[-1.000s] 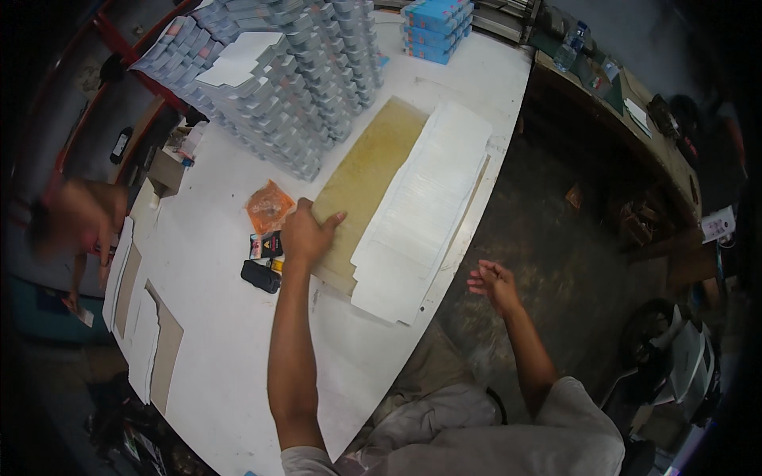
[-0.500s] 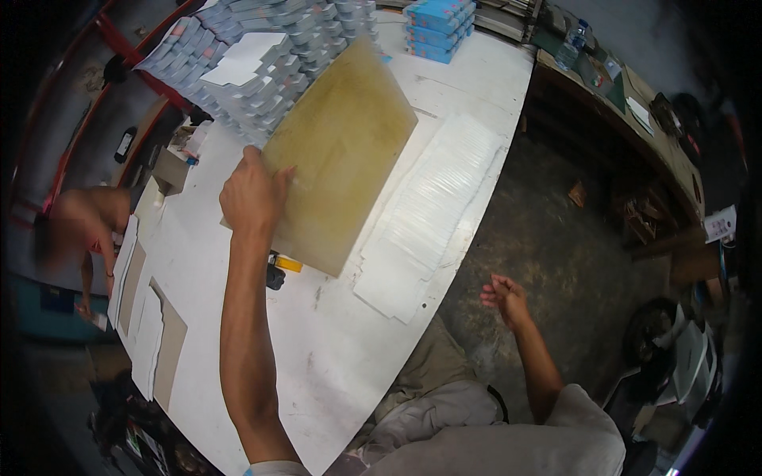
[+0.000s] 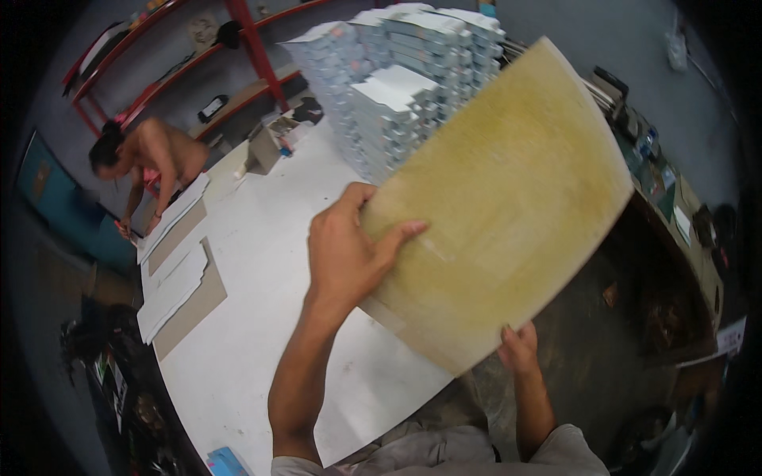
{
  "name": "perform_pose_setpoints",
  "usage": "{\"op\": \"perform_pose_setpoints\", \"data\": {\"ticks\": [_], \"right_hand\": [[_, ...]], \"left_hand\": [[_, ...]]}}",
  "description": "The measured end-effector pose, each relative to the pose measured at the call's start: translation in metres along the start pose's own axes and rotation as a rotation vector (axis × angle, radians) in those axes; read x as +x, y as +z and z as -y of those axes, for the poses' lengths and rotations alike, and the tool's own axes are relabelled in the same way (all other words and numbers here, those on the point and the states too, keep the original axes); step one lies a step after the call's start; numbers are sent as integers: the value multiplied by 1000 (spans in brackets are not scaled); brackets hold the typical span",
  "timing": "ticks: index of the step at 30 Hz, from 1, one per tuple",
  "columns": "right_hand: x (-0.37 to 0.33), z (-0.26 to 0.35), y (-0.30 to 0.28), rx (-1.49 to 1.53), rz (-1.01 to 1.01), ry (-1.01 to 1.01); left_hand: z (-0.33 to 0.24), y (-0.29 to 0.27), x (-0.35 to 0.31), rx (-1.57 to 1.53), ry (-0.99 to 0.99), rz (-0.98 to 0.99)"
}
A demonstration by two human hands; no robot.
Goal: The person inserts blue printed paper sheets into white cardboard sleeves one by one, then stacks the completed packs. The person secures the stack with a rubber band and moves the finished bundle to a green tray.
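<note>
- Two hands carry one big yellowish board (image 3: 508,214), lifted clear of the worktop and tilted, filling the frame from centre out to 2 o'clock.
- White worktop (image 3: 262,262) runs from 11 o'clock down to 6 o'clock; the board hangs over its right-hand edge.
- Stacked boxes (image 3: 397,87), pale grey-blue with white tops, stand in a tall block at 12 o'clock, just behind the board's upper left edge.
- Flat white sheets on brown card (image 3: 178,293) lie in piles at 9 o'clock, well apart from the board.
- Another person (image 3: 151,159) bends over the worktop's far end at 10 o'clock.
- Left hand (image 3: 349,254) pinches the board's left edge at centre: thumb over the top edge, one finger laid flat on the face.
- Right hand (image 3: 520,349) pinches the lower edge at 5 o'clock, fingertips curled over the rim.
- Doing it well, as I judge: keep the two grips wide apart so the sheet does not sag or twist, and hold its far corner off the box stack.
- Small blue packet (image 3: 226,460) sits at the worktop's near corner, 7 o'clock.
</note>
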State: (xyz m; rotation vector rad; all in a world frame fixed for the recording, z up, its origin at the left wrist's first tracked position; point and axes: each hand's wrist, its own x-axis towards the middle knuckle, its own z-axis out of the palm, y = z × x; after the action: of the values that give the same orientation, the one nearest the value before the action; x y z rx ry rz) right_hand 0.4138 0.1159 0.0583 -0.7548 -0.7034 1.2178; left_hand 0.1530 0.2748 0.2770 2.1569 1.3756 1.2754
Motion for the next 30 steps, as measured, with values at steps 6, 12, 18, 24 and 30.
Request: {"op": "perform_pose_setpoints", "data": {"ticks": [6, 12, 18, 24, 30], "right_hand": [[57, 58, 72, -191, 82, -264], [278, 117, 248, 1, 237, -282], [472, 81, 284, -537, 188, -375], [514, -25, 250, -1258, 276, -419], [413, -64, 255, -1288, 381, -615]], "left_hand": [[9, -57, -29, 100, 268, -283], [43, -97, -190, 100, -113, -266], [60, -83, -341, 90, -448, -272], [66, -176, -491, 769, -1014, -583], [102, -243, -568, 1117, -1254, -588]]}}
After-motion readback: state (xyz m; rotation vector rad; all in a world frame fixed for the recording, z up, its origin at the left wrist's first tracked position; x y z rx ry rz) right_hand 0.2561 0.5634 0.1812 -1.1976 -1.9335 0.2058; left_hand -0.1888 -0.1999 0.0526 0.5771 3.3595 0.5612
